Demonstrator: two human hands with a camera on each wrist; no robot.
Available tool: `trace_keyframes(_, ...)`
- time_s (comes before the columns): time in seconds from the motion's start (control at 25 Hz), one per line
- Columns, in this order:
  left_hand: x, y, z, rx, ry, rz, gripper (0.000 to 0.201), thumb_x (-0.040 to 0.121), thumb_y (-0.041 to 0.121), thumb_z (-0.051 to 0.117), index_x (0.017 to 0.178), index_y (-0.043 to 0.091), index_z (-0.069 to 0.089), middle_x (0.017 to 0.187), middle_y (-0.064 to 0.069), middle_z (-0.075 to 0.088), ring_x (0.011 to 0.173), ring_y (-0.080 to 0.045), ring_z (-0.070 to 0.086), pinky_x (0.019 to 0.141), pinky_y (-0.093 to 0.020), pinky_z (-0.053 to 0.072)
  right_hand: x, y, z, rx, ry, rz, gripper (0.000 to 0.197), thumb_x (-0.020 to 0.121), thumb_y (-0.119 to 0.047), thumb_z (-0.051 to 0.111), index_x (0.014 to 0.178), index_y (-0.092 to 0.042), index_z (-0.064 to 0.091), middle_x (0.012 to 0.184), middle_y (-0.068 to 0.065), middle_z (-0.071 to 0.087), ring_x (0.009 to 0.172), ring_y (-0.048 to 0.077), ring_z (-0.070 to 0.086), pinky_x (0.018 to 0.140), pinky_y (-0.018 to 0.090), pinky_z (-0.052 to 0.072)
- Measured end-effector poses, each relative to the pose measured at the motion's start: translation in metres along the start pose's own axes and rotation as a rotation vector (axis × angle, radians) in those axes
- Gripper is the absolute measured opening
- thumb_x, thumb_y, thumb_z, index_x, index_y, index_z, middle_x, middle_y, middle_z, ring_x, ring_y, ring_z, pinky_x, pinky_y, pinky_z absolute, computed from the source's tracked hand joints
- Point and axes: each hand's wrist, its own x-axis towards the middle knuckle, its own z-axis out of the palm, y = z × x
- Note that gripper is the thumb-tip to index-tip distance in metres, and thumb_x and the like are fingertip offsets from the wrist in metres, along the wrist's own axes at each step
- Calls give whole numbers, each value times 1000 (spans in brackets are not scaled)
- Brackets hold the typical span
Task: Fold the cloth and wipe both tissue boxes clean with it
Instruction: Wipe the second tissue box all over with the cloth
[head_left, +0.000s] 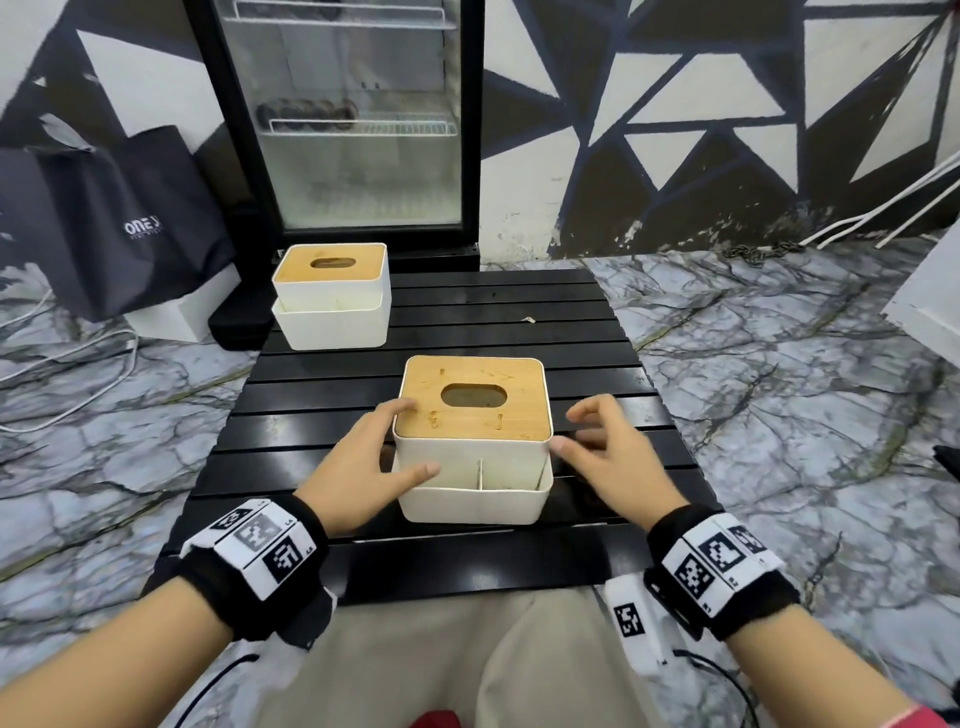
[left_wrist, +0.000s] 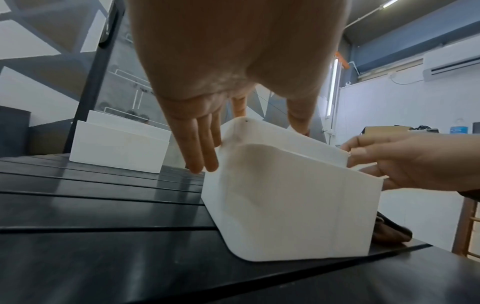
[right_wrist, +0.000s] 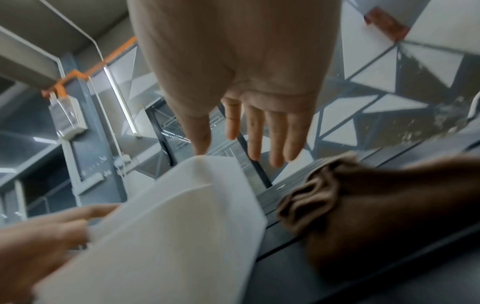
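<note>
Sitting between both hands' fingers (head_left: 402, 408) — near tissue box (head_left: 475, 470).

near tissue box (head_left: 472, 441) frame centre, on slatted table (head_left: 322, 519) | far tissue box (head_left: 332, 296) upper left of it, at table's far-left corner | left hand (head_left: 363, 462) at near box's left side | right hand (head_left: 608, 457) just right of it | cloth (right_wrist: 363, 205) on table under right hand | fridge (head_left: 337, 119) behind table, top centre | bag (head_left: 119, 218) left of fridge
</note>
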Motion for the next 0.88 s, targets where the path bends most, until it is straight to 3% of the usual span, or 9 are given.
trace_keyframes(0.04,3,1,1,-13,29,-11,70,82,38,68,141,27,32,135,4,43,109,-14,54,96,-30,44,6,6,-9,-99,23,25,32,80,-25,68,105,-23,48,111,-4,56,100,13,55,84,25,40)
trace_keyframes(0.12,11,6,4,0,67,-24,67,87,40,62,144,23,30,140,2,40,113,-11,48,97,-25,39,18,22,-18,-344,-75,77,43,79,-26,68,117,-23,48,118,1,54,110,18,51,90,26,37)
trace_keyframes(0.2,20,12,10,21,82,-46,65,91,39,56,145,20,28,144,1,35,115,-10,44,93,-18,32,26,37,-18,-559,-234,128,55,74,-33,70,124,-32,45,125,3,51,118,24,47,99,36,39)
trace_keyframes(0.28,29,14,16,11,98,-59,64,92,40,54,146,19,27,148,-3,33,127,-14,38,96,-18,27,30,44,-13,-680,-330,145,61,73,-35,69,127,-38,43,130,2,47,120,26,43,100,43,39)
trace_keyframes(0.48,38,15,24,-33,112,-99,67,90,39,57,146,19,25,148,-8,32,133,-19,34,103,-24,26,34,42,-10,-732,-336,104,54,78,-22,66,127,-35,47,128,4,42,117,31,40,101,31,34)
trace_keyframes(0.72,37,14,26,-87,130,-106,68,89,38,60,146,20,26,146,-9,32,131,-20,36,106,-27,27,33,42,-10,-728,-323,96,43,77,-17,64,116,-33,55,118,4,45,108,33,45,98,32,37)
trace_keyframes(0.88,37,14,26,-92,127,-104,69,89,38,60,146,20,26,147,-9,32,133,-19,35,109,-29,27,30,39,-7,-698,-278,85,31,75,-13,62,101,-31,64,106,1,49,102,31,52,93,31,41)
